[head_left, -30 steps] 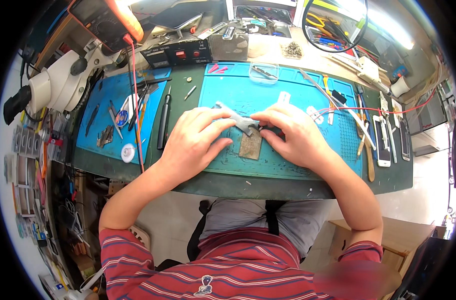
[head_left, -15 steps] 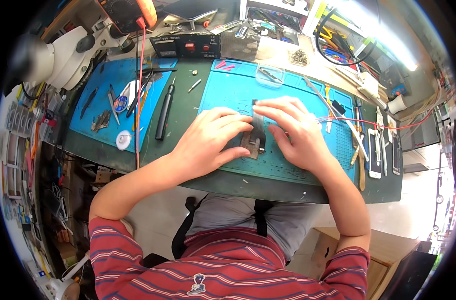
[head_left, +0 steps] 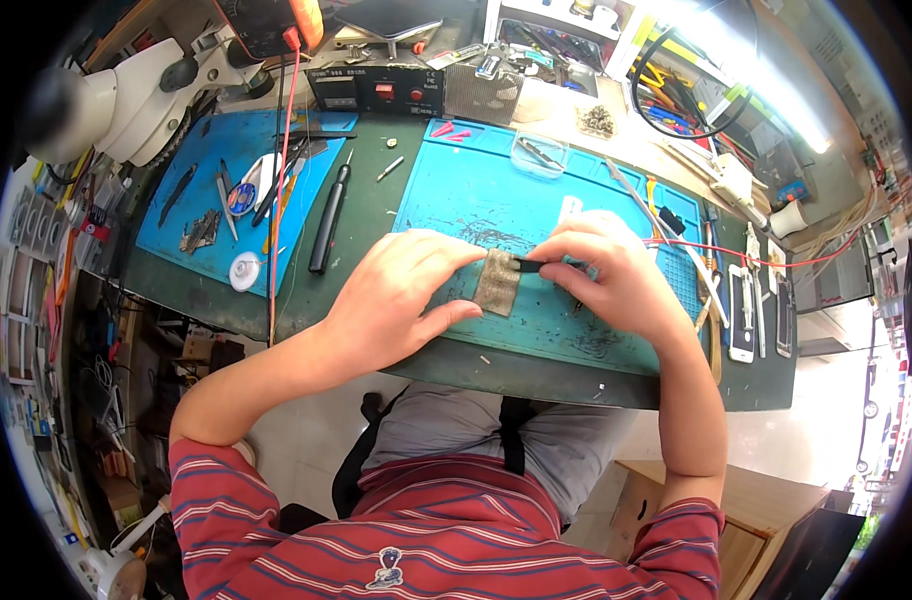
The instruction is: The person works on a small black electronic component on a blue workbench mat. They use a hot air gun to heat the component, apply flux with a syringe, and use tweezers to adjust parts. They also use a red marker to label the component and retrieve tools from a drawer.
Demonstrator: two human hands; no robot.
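Note:
On the blue work mat (head_left: 446, 200) lies a small grey-brown rectangular slab (head_left: 497, 285) with a rough, mottled surface. My left hand (head_left: 391, 285) rests at its left side. Its thumb and forefinger are spread, one near each left corner of the slab, and grip nothing. My right hand (head_left: 606, 275) pinches a black flat cable (head_left: 528, 266) between thumb and fingers. The cable's free end reaches over the slab's upper right edge. Most of the cable is hidden by the fingers or seen edge-on.
A clear plastic box (head_left: 539, 155) stands at the mat's far edge. Left of the mat lies a black pen-shaped tool (head_left: 330, 222). Tweezers and a solder spool (head_left: 242, 198) sit on a second blue mat. Phones (head_left: 742, 315) lie at right; a red wire (head_left: 756, 258) crosses there.
The black flat cable, earlier lying across the slab, is now lifted and turned in my right hand, baring the slab. My right hand has come lower; the left has shifted slightly left.

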